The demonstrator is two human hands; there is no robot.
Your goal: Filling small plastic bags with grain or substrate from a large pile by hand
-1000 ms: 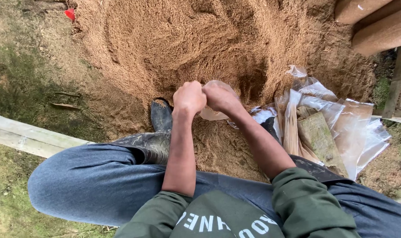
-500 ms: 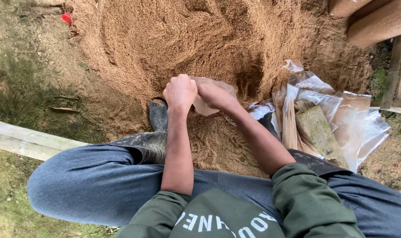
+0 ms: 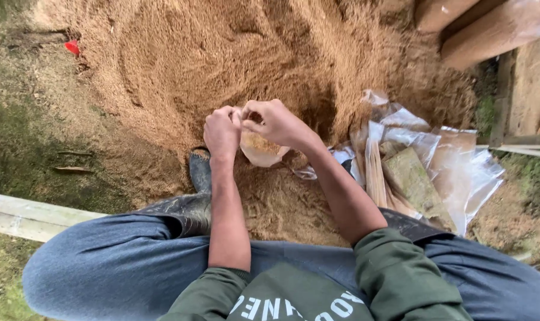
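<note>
Both hands grip one small clear bag (image 3: 259, 151) of sawdust by its mouth: left hand (image 3: 222, 131) and right hand (image 3: 276, 122) pinched shut on the top, knuckles touching. Below the left hand, a boot (image 3: 190, 199); right of the right hand, more bags (image 3: 424, 172); beyond both, the sawdust heap (image 3: 222, 59)
</note>
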